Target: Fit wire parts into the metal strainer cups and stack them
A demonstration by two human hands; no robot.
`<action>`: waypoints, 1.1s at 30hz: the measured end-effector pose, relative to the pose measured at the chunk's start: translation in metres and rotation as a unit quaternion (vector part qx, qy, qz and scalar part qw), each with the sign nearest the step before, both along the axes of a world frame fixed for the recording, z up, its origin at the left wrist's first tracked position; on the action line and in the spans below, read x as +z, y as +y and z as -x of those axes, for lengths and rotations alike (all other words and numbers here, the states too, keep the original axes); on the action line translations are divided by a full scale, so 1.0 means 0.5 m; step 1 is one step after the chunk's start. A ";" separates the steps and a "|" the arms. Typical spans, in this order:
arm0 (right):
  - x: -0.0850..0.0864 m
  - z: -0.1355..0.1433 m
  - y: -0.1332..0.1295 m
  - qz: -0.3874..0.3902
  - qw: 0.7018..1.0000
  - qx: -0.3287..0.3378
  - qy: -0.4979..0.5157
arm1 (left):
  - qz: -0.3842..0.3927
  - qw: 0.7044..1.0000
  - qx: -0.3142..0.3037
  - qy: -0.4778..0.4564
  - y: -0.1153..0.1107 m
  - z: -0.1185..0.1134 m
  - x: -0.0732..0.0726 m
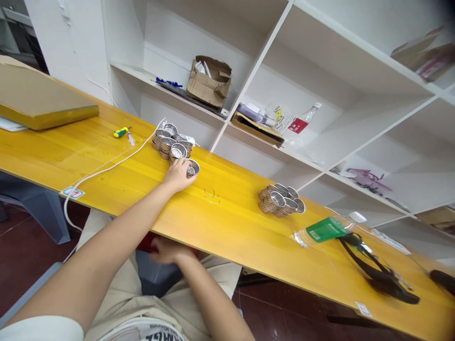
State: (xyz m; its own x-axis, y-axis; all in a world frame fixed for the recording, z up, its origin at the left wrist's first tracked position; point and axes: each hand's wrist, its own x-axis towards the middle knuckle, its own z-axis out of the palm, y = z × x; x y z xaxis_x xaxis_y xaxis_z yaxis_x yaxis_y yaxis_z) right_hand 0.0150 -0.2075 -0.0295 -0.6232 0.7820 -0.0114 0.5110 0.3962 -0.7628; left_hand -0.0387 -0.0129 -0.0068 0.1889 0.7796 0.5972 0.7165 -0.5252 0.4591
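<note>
My left hand [177, 175] reaches onto the yellow table, its fingers closed at the rim of a small perforated metal strainer cup [194, 168]. This cup stands at the near end of a cluster of similar stacked strainer cups [166, 143]. My right hand [163, 250] is low in front of my lap, by the table's front edge, smeared by motion; its fingers cannot be made out. Several thin curved wire pieces [212, 195] lie on the table to the right of my left hand. Farther right stands a second group of stacked strainer cups [277, 201].
A green-and-yellow screwdriver [121, 132] and a white cable [106, 169] lie to the left. A large cardboard box [46, 102] sits at far left. On the right are a green-labelled bottle [327, 229] and a black strap [377, 272]. White shelves [227, 125] rise behind the table.
</note>
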 end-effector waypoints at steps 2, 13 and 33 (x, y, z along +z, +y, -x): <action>0.006 0.019 -0.019 0.133 0.971 0.182 -0.076 | -0.002 1.000 -0.002 -0.004 0.000 0.000 0.000; 0.187 -0.221 0.229 -0.219 0.942 -0.247 0.053 | -0.009 1.000 -0.015 -0.013 0.008 0.001 -0.009; 0.060 -0.310 0.283 -0.157 0.905 -0.300 -0.259 | -0.015 1.000 -0.018 -0.011 0.003 -0.006 -0.001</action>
